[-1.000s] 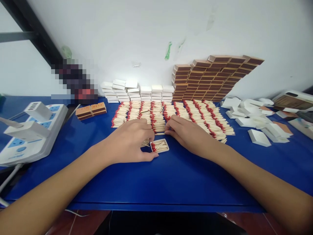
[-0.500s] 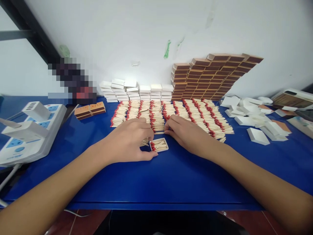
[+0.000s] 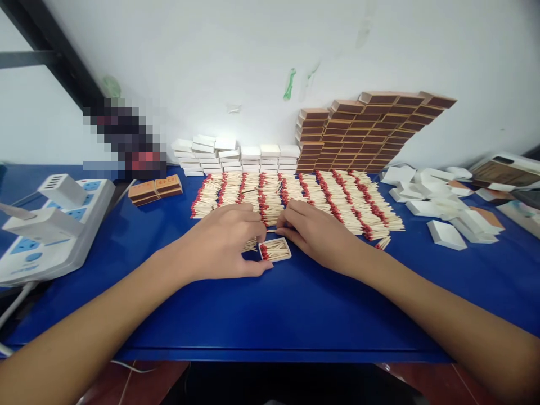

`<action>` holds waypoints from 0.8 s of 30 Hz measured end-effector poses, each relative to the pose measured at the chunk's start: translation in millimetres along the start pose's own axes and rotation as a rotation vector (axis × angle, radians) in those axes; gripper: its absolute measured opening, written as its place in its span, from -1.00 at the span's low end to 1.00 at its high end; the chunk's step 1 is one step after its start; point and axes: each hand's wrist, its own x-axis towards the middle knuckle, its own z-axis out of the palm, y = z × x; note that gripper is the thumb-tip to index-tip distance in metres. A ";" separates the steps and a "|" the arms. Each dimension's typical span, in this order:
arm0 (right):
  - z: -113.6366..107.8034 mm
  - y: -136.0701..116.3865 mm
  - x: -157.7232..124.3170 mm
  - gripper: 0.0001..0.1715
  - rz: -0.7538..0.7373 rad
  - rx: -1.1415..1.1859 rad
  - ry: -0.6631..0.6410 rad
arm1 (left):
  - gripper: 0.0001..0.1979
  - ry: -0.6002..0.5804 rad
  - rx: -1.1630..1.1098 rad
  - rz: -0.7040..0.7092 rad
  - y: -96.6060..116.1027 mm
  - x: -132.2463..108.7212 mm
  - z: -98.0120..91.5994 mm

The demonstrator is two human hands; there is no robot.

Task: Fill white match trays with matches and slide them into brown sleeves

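Note:
A small white matchbox tray [image 3: 288, 251] with red-tipped matches in it rests on the blue table. My left hand [image 3: 228, 242] grips its left end, thumb at the front and index finger behind. Just behind the tray, my right hand [image 3: 306, 228] pinches a match [image 3: 271, 230] that lies roughly sideways; its right end is hidden by my fingertips. Rows of loose matches [image 3: 337, 197] spread across the table beyond both hands. Under my left palm a few more matches [image 3: 250, 246] show, mostly covered.
Brown matchboxes [image 3: 358, 135] are stacked against the wall, with white trays [image 3: 251, 154] stacked to their left. More white trays [image 3: 447, 233] lie heaped at right. A power strip [image 3: 90, 225] and a bundled matchbox pack [image 3: 155, 190] sit at left.
My right hand has shifted slightly left along the near edge of the match rows, its fingertips closer to my left hand. My left hand and the tray have stayed put.

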 end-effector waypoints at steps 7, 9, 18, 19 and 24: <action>-11.0 7.4 -4.0 -0.87 0.039 0.015 -0.023 | -0.72 -0.009 0.001 -0.015 0.0 -1.6 -0.3; -17.6 5.9 -5.9 -0.87 0.037 0.033 -0.002 | -0.71 -0.004 0.010 -0.019 0.0 -1.3 -0.3; -16.9 -19.7 -11.7 -0.86 -0.082 0.042 -0.086 | -0.69 0.009 0.029 -0.013 -0.2 -0.4 0.0; -15.9 -20.3 -11.9 -0.85 -0.084 0.063 -0.086 | -0.69 0.010 0.028 -0.013 -0.4 -0.6 0.2; -14.7 -9.8 -10.2 -0.83 -0.046 0.208 -0.058 | -0.70 0.014 0.023 -0.005 -1.2 -1.2 1.7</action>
